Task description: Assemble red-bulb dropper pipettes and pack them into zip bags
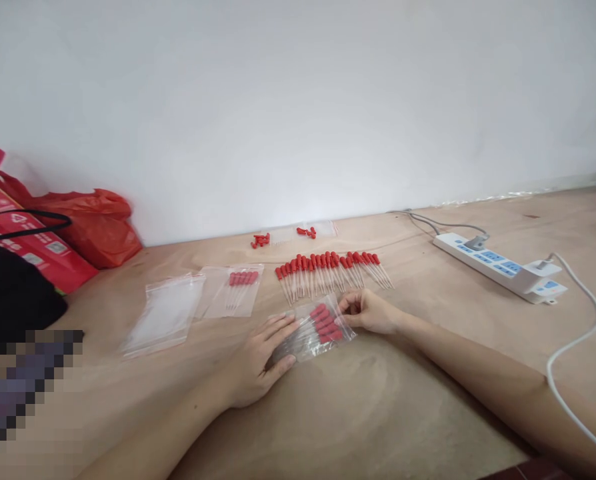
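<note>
Left hand (262, 360) and right hand (371, 312) at a clear bag (305, 339) of red-topped droppers (326, 324) on a wooden table (378, 407).
The bag lies just below the frame's centre. The left hand, loosely open with thumb apart, rests its fingers on the bag's left end; the right hand, fingers curled, pinches its right edge. Loose droppers (319, 261) form a row at centre; a second filled bag (215, 297) lies left of centre, a white power strip (498, 263) at right.
</note>
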`<state>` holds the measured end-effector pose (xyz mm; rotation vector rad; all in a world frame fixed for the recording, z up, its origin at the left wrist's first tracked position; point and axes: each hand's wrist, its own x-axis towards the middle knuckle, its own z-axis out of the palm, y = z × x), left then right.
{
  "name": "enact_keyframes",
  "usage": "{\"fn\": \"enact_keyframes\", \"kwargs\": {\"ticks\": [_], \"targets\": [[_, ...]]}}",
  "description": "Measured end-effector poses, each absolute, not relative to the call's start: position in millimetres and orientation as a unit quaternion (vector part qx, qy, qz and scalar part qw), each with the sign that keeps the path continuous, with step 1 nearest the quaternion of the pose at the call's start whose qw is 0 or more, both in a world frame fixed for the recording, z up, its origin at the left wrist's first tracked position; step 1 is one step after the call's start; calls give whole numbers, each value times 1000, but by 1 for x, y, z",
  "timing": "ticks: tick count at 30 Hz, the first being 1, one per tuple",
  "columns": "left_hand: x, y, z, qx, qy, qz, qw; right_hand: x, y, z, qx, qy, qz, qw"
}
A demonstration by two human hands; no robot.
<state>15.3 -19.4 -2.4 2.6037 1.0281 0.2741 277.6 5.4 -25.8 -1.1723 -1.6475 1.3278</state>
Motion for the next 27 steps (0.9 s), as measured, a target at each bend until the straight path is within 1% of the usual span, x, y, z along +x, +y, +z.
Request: {"fn": "enact_keyframes", "kwargs": {"ticks": [2,6,8,10,13,15,20,23,25,27], "targets": [[15,-19,-3,913,360,99,163,277,3,-24,-457,-637,514,348],[16,-21,-2,910,365,106,164,275,1,-16,-481,-586,532,377],[16,-21,1,905,374,115,166,274,1,-12,-507,-567,537,365],[18,-19,4,895,387,140,174,273,-1,-8,-527,-562,533,351],[25,-7,9,871,412,184,195,268,-2,-5,-536,-551,522,369],[33,5,11,860,423,189,214,264,-2,-6,-539,-541,524,376],[51,33,16,836,441,146,291,257,0,-18,-477,-577,539,385],[58,39,20,817,481,97,303,252,1,-24,-446,-593,545,390],[60,39,23,806,503,70,304,248,0,-26,-430,-607,533,403],[61,37,25,797,505,42,328,243,-1,-26,-419,-630,500,421]]}}
